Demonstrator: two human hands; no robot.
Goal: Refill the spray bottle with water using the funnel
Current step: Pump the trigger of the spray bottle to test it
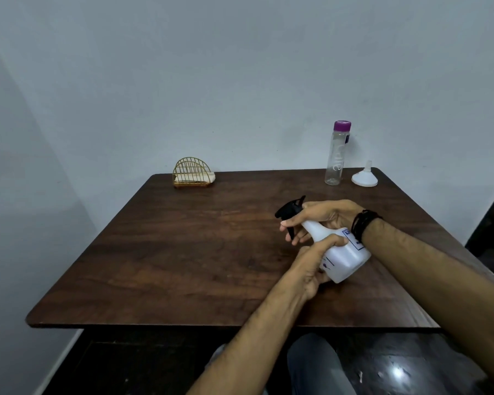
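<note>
Knees [314, 363] in grey trousers sit closest, under the near edge of the dark wood table [183, 252]. Both my forearms reach over that edge. L hand [315, 265] wraps the lower body of the white spray bottle [341, 256], fingers curled tight round it, thumb on top. Bottle is tilted, head pointing far-left, held w/ its base low over the table's right side. R hand [318, 219], black bands at the wrist, grips the neck just behind the black trigger head [290, 210], fingers curled round it. Far right corner: clear water bottle [336, 155] w/ purple cap, upright; white funnel [364, 175] just right of it, wide end down, spout up. Gold wire holder [193, 173] sits at the far edge, left of centre.
</note>
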